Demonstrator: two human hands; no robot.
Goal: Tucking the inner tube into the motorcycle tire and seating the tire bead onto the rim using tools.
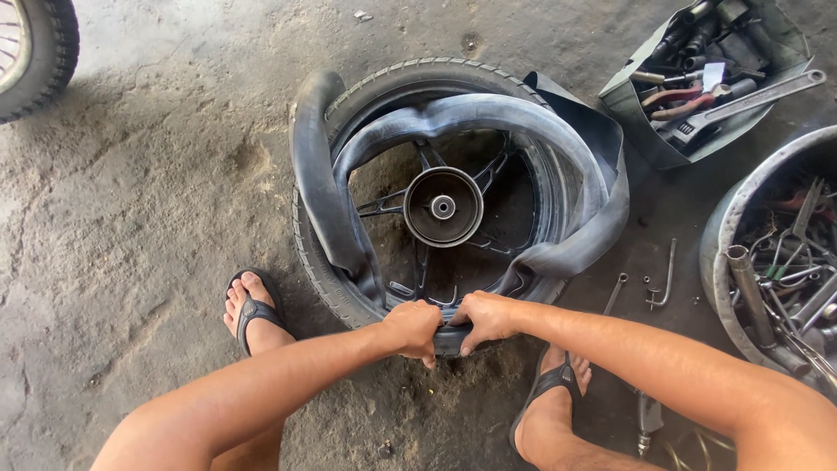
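- Two hands meet at the near edge of the motorcycle wheel (443, 207), which lies flat on the concrete floor (157, 174).
- Left hand (412, 327) is clenched around the tyre (324, 279) rim, knuckles up.
- Right hand (485, 317) grips just beside it, fingers curled over the same edge.
- Black inner tube (488, 113) spills out, looping over the far and right sides of the wheel.
- Sandalled feet sit near, left foot (250, 312) and right foot (551, 397), either side.
- Tool box (697, 78) lies far right, with an adjustable wrench (750, 100) across it.
- Metal basin (732, 253) of tools sits at the right edge.
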